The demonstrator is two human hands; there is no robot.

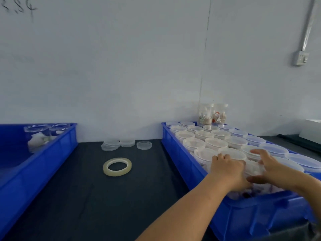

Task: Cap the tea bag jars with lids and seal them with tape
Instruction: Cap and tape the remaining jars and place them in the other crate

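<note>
A blue crate (180, 153) on the right holds several capped clear jars. Both my hands are at its near end, around one capped jar (253, 168). My left hand (227, 171) wraps the jar's left side with fingers curled over the lid's edge. My right hand (267, 166) clasps its right side, fingers spread over the top and thumb below. A roll of clear tape (117, 166) lies flat on the dark table. Loose clear lids (127, 143) sit in small stacks near the wall. A second blue crate (57, 150) on the left holds two open jars (46, 129).
Two filled jars (212, 113) stand on top of the right crate's far end, against the white wall. A white box (311, 129) sits at the far right. The dark table top (97, 197) stretches between the two crates.
</note>
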